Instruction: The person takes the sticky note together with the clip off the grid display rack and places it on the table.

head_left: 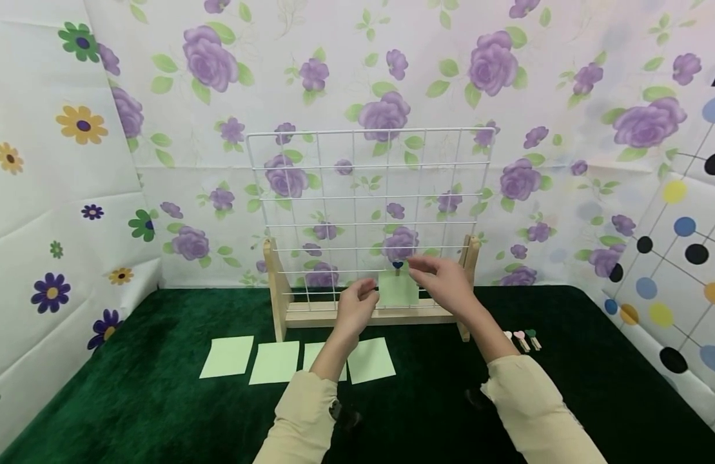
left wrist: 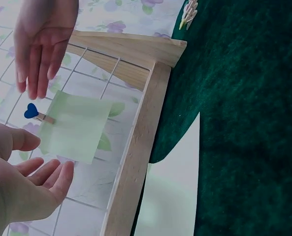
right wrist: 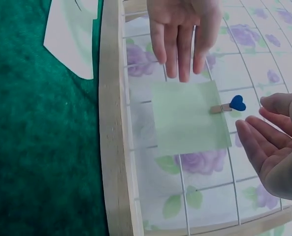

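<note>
A pale green paper square (head_left: 398, 289) hangs on the white wire grid (head_left: 357, 196), held at its top edge by a small wooden clothespin with a dark blue heart (right wrist: 238, 103). My left hand (head_left: 357, 308) is beside the paper's left edge, its fingers loosely bent; whether they touch the paper, I cannot tell. To the upper right of the paper is my right hand (head_left: 444, 283), thumb and fingers apart, near the clothespin (left wrist: 45, 118). Both wrist views show nothing held in either hand.
Several pale green paper squares (head_left: 226, 356) lie in a row on the dark green cloth (head_left: 160, 412) before the grid. A wooden stand (head_left: 311, 316) supports the grid. Several heart clothespins (head_left: 531, 338) lie at the right, beside the right forearm. Flowered sheets (head_left: 566, 212) rise behind.
</note>
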`<action>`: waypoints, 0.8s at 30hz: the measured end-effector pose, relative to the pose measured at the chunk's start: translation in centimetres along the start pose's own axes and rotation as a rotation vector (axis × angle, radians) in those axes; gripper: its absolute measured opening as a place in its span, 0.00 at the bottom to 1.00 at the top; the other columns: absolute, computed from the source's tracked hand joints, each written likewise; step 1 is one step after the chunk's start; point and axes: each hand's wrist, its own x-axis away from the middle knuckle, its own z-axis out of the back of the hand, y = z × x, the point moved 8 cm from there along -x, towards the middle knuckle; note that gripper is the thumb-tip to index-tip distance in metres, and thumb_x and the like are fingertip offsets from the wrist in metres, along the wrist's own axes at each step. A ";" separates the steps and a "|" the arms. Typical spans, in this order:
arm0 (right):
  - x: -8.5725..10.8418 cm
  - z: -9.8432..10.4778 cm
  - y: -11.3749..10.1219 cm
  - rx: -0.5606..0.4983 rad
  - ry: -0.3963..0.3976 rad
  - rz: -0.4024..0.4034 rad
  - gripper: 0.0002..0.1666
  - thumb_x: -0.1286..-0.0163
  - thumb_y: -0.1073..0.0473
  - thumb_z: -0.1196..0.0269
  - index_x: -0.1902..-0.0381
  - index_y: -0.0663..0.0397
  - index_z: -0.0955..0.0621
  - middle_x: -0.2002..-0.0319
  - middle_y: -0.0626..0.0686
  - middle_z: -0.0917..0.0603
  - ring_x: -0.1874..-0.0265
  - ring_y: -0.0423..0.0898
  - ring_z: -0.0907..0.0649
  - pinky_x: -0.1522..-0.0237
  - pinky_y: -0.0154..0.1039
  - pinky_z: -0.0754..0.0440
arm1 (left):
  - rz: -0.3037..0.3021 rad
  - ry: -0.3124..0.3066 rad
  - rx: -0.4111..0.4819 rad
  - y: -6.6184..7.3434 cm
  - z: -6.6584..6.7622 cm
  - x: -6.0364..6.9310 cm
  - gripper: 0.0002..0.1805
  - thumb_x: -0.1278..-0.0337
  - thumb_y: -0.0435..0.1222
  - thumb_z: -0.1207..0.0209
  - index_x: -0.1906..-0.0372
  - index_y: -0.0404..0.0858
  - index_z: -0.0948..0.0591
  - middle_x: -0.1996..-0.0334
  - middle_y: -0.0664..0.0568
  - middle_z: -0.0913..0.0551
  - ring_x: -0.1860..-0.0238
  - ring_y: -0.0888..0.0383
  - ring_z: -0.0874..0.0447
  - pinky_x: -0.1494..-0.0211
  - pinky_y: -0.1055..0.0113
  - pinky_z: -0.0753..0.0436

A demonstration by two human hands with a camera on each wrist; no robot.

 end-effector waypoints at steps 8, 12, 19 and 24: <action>-1.1 -1.1 -0.3 -0.086 -0.041 -0.020 0.23 0.26 0.59 0.43 0.36 0.62 0.26 0.41 0.60 0.23 0.47 0.54 0.19 0.53 0.44 0.19 | 0.039 0.004 0.062 -0.7 -0.9 -0.6 0.22 0.34 0.29 0.48 0.36 0.29 0.29 0.41 0.39 0.25 0.43 0.47 0.25 0.46 0.59 0.21; -1.6 -1.7 -0.5 -0.059 -0.040 -0.027 0.23 0.25 0.60 0.45 0.36 0.63 0.27 0.40 0.60 0.23 0.52 0.55 0.17 0.53 0.46 0.19 | 0.055 0.019 0.047 -0.9 -0.9 -0.8 0.21 0.33 0.30 0.47 0.37 0.30 0.28 0.43 0.40 0.24 0.44 0.48 0.24 0.48 0.59 0.21; -2.4 -2.2 -0.8 -0.002 -0.037 -0.044 0.21 0.25 0.64 0.47 0.38 0.66 0.26 0.42 0.62 0.22 0.55 0.54 0.16 0.56 0.44 0.17 | 0.065 0.037 0.052 -1.4 -0.8 -1.0 0.16 0.35 0.28 0.47 0.44 0.30 0.24 0.51 0.41 0.21 0.55 0.51 0.23 0.55 0.62 0.19; -2.7 -2.6 -1.0 0.044 -0.026 -0.034 0.19 0.26 0.65 0.46 0.40 0.66 0.24 0.45 0.62 0.20 0.58 0.53 0.15 0.60 0.43 0.17 | 0.072 0.017 0.084 -1.7 -1.2 -0.9 0.17 0.35 0.28 0.47 0.42 0.29 0.25 0.51 0.41 0.21 0.57 0.53 0.23 0.57 0.63 0.19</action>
